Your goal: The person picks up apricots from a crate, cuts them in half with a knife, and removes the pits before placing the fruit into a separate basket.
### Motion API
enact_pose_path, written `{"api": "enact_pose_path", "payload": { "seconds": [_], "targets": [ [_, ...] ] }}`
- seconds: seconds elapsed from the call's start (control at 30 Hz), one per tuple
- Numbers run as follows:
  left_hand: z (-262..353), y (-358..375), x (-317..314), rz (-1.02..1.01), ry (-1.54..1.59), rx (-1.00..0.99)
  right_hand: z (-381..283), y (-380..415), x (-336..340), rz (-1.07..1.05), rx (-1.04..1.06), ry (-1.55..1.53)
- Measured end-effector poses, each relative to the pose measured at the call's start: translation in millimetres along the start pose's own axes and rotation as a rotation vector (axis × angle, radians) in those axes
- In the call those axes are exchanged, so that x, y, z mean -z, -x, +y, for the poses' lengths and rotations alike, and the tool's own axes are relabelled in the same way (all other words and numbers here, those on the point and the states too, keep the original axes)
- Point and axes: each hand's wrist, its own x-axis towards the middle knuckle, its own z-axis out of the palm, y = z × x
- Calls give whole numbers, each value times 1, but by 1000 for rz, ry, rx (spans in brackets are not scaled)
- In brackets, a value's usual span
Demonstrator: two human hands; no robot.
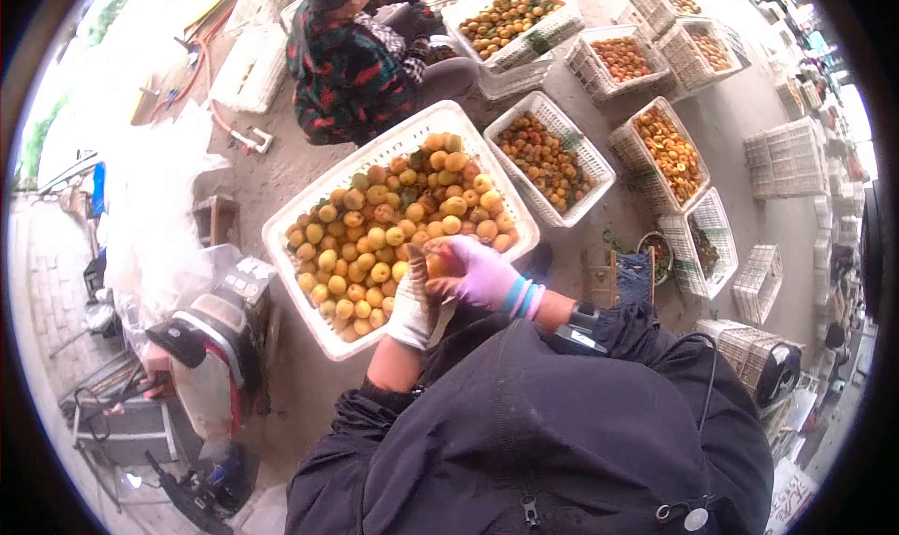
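A large white plastic crate [286, 238] stands before me, filled with yellow-orange fruit, apparently apricots [376, 238], with a few green leaves among them. Over its near edge my two hands meet. My right hand [482, 274], in a purple glove with a striped cuff, has its fingers closed around an apricot [438, 261]. My left hand [412, 303], in a white glove with brown-stained fingers, presses up beside that fruit. Its fingers are held together and point upward; whatever lies in its palm is hidden.
Beyond the crate, a person in a patterned jacket [342, 85] sits by other fruit. More fruit crates [599, 184] stand to the right, with stacked white crates [785, 160] farther off. A scooter [211, 348] stands at left, and a small blue-seated stool [633, 277] at right.
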Motion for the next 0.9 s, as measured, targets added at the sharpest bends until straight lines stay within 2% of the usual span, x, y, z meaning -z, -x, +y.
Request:
{"api": "enact_pose_path", "payload": {
  "seconds": [0.03, 0.07, 0.1, 0.17, 0.2, 0.27, 0.33, 0.37, 0.4, 0.47, 0.53, 0.57, 0.6, 0.67, 0.77, 0.83, 0.87, 0.9],
  "targets": [
    [2, 8, -4, 83, -161, -192, -1, 1, 1, -17, 32, 148],
    [2, 11, 1, 156, -204, -169, 15, -2, -4, -42, 61, -44],
    [6, 20, -21, 21, -195, -203, -25, 3, 10, -80, -42, 187],
    [7, 11, -19, -140, -157, -207, -19, 0, 12, -89, 14, 325],
    [9, 9, -19, -223, -183, -217, -25, 3, 14, -25, 27, 276],
    [14, 8, -15, -254, -159, -107, -23, 7, 22, 10, -104, 191],
    [22, -7, 8, -87, -556, -413, -1, 8, 32, 96, -226, -34],
    [30, -20, 23, 79, -786, -555, -11, 15, 48, 54, -390, -173],
    [41, -33, 38, 253, -1009, -699, 13, 20, 52, 155, -287, -131],
    [62, -47, 68, 595, -1462, -781, 45, 36, 69, 261, -329, -434],
    [70, -61, 94, 733, -1710, -647, 48, 61, 101, 322, -436, -581],
    [71, -65, 99, 683, -1679, -576, 55, 72, 119, 379, -499, -707],
    [70, -70, 99, 635, -1646, -503, 69, 80, 134, 491, -466, -679],
    [64, -78, 99, 685, -1962, -508, 94, 96, 176, 705, -495, -749],
    [67, -70, 74, 784, -1883, -511, 108, 115, 254, 1061, -500, -765],
    [71, -74, 90, 830, -1807, -502, 130, 121, 325, 1168, -443, -651],
    [76, -73, 91, 860, -1838, -354, 135, 115, 367, 1258, -392, -623],
    [78, -73, 97, 841, -1837, -330, 129, 110, 406, 1326, -316, -612]
  ]
}}
